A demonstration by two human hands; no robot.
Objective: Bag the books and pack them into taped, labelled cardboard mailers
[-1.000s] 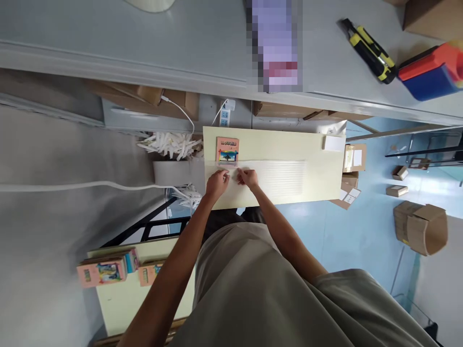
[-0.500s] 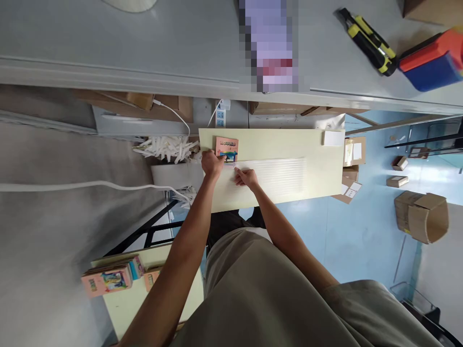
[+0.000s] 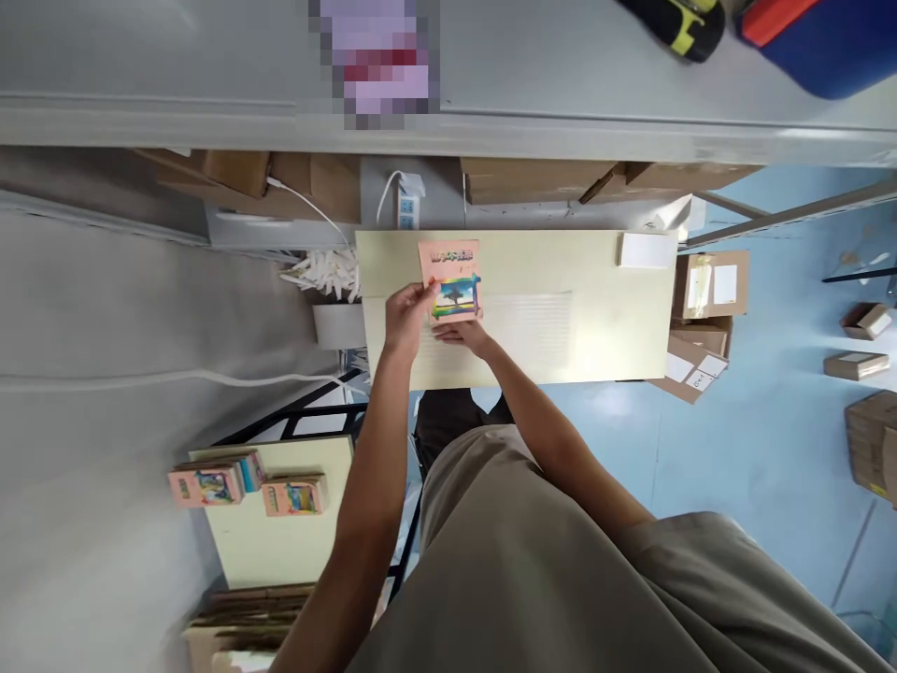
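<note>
A pink picture book (image 3: 452, 254) with a tree on its cover is raised a little over the pale-yellow table (image 3: 609, 327). My left hand (image 3: 406, 316) grips it by the left edge, thumb on the cover. Just below the book's lower edge is my right hand (image 3: 462, 335), fingers stretched out to the left and partly tucked by the book; whether they touch it I cannot tell. Under and right of both hands, a translucent sheet with fine stripes (image 3: 529, 327) lies flat on the table.
A white box (image 3: 643, 250) sits at the table's far right corner. A grey shelf (image 3: 210, 75) crosses above, bearing a yellow-black cutter (image 3: 690, 28). Stacked books (image 3: 206, 486) rest on a lower table at left. White paper strips (image 3: 326, 273) fill a bin; cartons (image 3: 711, 285) stand right.
The book has come up off the table in my left hand and moved slightly right. My right hand's fingers have straightened under its lower edge. The camera view has shifted.
</note>
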